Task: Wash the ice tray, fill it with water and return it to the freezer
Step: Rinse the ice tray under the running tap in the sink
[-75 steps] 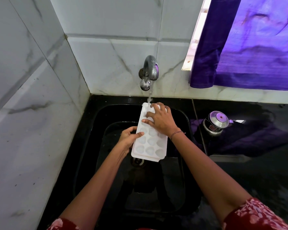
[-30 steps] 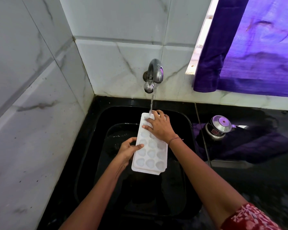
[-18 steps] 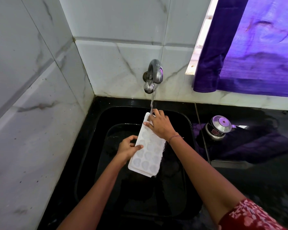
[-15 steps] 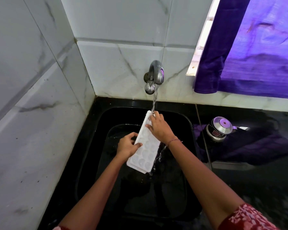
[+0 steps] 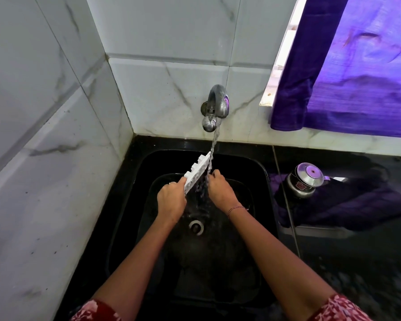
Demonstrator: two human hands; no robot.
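The white ice tray (image 5: 197,173) stands on edge over the black sink (image 5: 148,167), its bumpy underside turned to the left. My left hand (image 5: 171,200) grips its near left edge. My right hand (image 5: 219,192) is at the tray's right side, fingers curled; its hold is hidden by the tray and the splashing water. Water runs from the steel tap (image 5: 215,107) onto the tray's top edge and pours off its right face into the basin.
The drain (image 5: 196,226) lies below my hands. A small steel pot with a lid (image 5: 305,179) stands on the wet black counter (image 5: 357,251) to the right. A purple curtain (image 5: 357,66) hangs at the back right. Marble-tiled walls (image 5: 44,158) close the left and back.
The tray went from lying flat, cups up, under the tap to standing on its edge. Water held in it now spills into the sink. My right hand slid from on top to its right side.
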